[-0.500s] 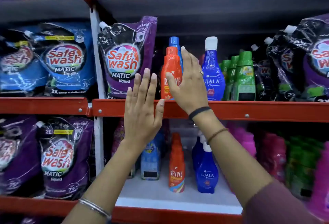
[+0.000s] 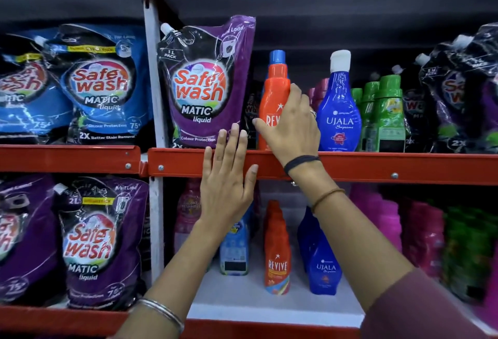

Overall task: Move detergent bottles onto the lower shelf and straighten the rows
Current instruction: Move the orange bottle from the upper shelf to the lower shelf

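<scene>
An orange Revive bottle (image 2: 273,96) stands upright on the upper shelf (image 2: 377,167), with a blue-capped bottle right behind it. My right hand (image 2: 292,128) is wrapped around its lower body. My left hand (image 2: 226,177) is raised flat with fingers apart in front of the red shelf rail, holding nothing. A blue Ujala bottle (image 2: 339,117) stands just right of the orange one. On the lower shelf (image 2: 269,309) stand another Revive bottle (image 2: 277,255) and another Ujala bottle (image 2: 324,268).
A purple Safewash pouch (image 2: 204,88) leans left of the grasped bottle. Green bottles (image 2: 385,115) and dark pouches (image 2: 458,91) fill the upper right. Pink bottles (image 2: 390,220) and green bottles crowd the lower right. Blue pouches (image 2: 99,85) and purple pouches (image 2: 91,241) fill the left bay.
My right hand has closed its fingers around the orange Revive bottle on the upper shelf. My left hand stays flat and has barely shifted.
</scene>
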